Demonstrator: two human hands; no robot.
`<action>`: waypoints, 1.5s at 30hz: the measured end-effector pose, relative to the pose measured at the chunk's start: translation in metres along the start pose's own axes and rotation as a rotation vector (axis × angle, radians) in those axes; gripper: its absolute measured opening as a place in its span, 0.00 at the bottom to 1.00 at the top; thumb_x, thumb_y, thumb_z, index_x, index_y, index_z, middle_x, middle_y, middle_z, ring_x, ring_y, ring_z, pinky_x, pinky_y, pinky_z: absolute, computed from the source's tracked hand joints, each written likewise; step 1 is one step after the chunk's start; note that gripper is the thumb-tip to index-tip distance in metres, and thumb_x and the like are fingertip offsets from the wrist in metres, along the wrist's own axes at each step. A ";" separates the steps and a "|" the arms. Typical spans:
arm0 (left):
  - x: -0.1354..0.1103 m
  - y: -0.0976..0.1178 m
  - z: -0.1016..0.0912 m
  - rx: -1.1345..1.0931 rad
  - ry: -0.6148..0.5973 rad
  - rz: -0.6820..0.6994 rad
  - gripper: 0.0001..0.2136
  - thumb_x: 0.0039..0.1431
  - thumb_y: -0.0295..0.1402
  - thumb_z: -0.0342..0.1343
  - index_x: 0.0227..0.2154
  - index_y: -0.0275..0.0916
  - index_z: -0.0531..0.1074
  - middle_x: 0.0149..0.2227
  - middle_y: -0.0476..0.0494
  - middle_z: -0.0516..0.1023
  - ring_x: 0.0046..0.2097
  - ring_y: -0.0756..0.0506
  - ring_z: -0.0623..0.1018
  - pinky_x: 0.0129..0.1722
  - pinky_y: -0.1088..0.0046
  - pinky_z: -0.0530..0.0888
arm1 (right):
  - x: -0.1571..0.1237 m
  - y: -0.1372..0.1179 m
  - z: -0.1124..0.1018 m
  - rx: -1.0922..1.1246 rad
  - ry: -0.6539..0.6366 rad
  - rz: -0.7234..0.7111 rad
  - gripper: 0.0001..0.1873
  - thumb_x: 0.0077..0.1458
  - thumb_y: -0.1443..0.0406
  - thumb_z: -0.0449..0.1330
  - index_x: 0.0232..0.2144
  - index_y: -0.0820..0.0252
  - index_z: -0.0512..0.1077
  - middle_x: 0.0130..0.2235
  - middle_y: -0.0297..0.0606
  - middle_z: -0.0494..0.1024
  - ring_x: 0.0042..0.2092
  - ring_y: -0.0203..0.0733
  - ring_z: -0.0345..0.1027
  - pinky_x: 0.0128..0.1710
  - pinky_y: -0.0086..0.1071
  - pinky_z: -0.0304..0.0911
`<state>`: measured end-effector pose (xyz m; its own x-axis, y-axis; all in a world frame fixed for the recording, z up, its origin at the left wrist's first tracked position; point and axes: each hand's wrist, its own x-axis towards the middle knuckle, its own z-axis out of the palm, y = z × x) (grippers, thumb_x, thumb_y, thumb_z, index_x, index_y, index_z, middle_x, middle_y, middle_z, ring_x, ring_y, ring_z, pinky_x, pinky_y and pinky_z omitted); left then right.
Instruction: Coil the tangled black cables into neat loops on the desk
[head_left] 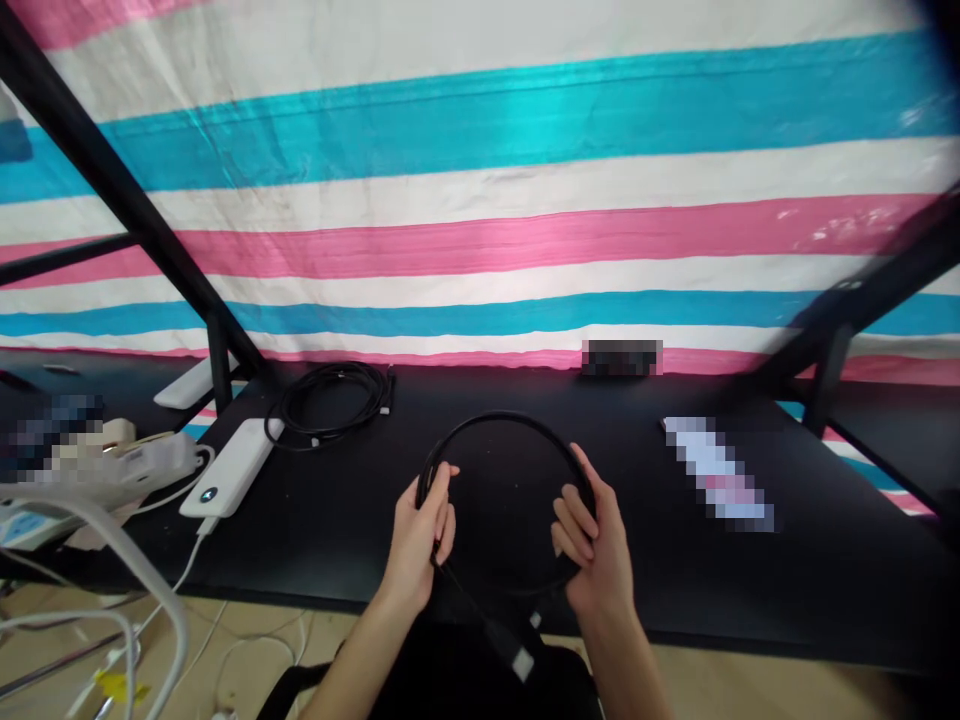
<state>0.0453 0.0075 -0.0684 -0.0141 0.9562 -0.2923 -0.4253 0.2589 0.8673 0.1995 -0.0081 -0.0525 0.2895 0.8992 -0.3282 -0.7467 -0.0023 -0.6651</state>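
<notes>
Both of my hands hold a black cable (pixel 495 425) bent into a round loop above the black table (pixel 750 590). My left hand (pixel 424 535) is closed on the loop's left side, fingers wrapped round the cable. My right hand (pixel 592 540) grips the right side with curled fingers. The cable's loose end with a plug (pixel 517 655) hangs down below the table's front edge between my forearms.
A second black cable (pixel 334 400) lies coiled at the back left. A white power bank (pixel 229 470) with a white lead sits left of it. White devices and cords clutter the far left. Black frame posts (pixel 217 370) stand on both sides before a striped cloth.
</notes>
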 end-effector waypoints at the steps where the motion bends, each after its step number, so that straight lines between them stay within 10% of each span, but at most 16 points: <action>1: -0.003 -0.004 0.004 -0.043 0.039 0.014 0.17 0.56 0.47 0.57 0.34 0.36 0.69 0.13 0.62 0.50 0.13 0.58 0.52 0.11 0.83 0.48 | -0.001 0.001 0.002 0.014 0.024 -0.021 0.21 0.50 0.57 0.63 0.47 0.53 0.73 0.15 0.18 0.47 0.14 0.24 0.32 0.09 0.17 0.36; 6: -0.007 -0.017 0.023 -0.221 0.244 0.121 0.17 0.55 0.50 0.56 0.33 0.39 0.66 0.15 0.61 0.52 0.14 0.57 0.52 0.10 0.84 0.50 | 0.001 0.011 0.008 -0.005 0.047 -0.121 0.17 0.51 0.56 0.64 0.43 0.55 0.74 0.16 0.19 0.50 0.14 0.24 0.38 0.10 0.19 0.40; 15: 0.015 -0.012 0.017 -0.408 0.216 0.018 0.23 0.50 0.48 0.61 0.19 0.39 0.55 0.13 0.61 0.49 0.13 0.58 0.49 0.10 0.82 0.48 | 0.023 0.036 -0.006 -0.496 -0.153 -0.136 0.21 0.50 0.54 0.62 0.41 0.57 0.63 0.18 0.22 0.65 0.19 0.34 0.64 0.20 0.28 0.65; 22: 0.027 -0.008 0.012 -0.411 0.195 0.008 0.24 0.50 0.45 0.62 0.16 0.41 0.51 0.13 0.60 0.48 0.15 0.56 0.53 0.13 0.80 0.52 | 0.018 0.056 -0.011 -0.632 -0.143 0.025 0.22 0.49 0.58 0.58 0.44 0.56 0.56 0.20 0.23 0.71 0.13 0.31 0.60 0.09 0.20 0.51; 27: 0.033 -0.007 -0.002 0.021 0.154 0.023 0.22 0.50 0.43 0.61 0.12 0.38 0.58 0.15 0.53 0.61 0.23 0.53 0.66 0.24 0.79 0.63 | 0.026 0.053 -0.024 -0.633 -0.093 0.005 0.24 0.48 0.53 0.58 0.44 0.57 0.57 0.20 0.23 0.71 0.09 0.30 0.55 0.06 0.21 0.47; 33: 0.037 -0.003 -0.028 0.526 0.139 0.179 0.17 0.51 0.40 0.60 0.43 0.39 0.69 0.18 0.53 0.70 0.20 0.49 0.67 0.22 0.77 0.62 | 0.031 0.043 -0.036 -0.590 -0.074 -0.010 0.23 0.49 0.50 0.60 0.41 0.57 0.64 0.13 0.19 0.62 0.08 0.24 0.43 0.06 0.18 0.39; 37: 0.034 -0.007 -0.038 0.787 0.157 0.316 0.17 0.51 0.33 0.58 0.46 0.42 0.71 0.24 0.48 0.74 0.24 0.46 0.72 0.27 0.74 0.65 | 0.025 0.039 -0.035 -0.628 -0.051 -0.053 0.21 0.49 0.49 0.61 0.39 0.58 0.68 0.12 0.20 0.59 0.08 0.23 0.41 0.06 0.16 0.38; 45: 0.020 0.000 -0.024 0.450 -0.018 0.094 0.21 0.57 0.45 0.51 0.51 0.42 0.66 0.18 0.55 0.68 0.15 0.51 0.62 0.10 0.82 0.56 | 0.013 0.042 -0.027 -0.546 0.055 -0.139 0.21 0.49 0.49 0.63 0.38 0.57 0.69 0.12 0.19 0.56 0.10 0.25 0.43 0.06 0.18 0.41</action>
<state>0.0232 0.0237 -0.0841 -0.0163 0.9795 -0.2008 0.0127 0.2011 0.9795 0.1882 -0.0086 -0.1032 0.4043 0.8832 -0.2377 -0.2859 -0.1248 -0.9501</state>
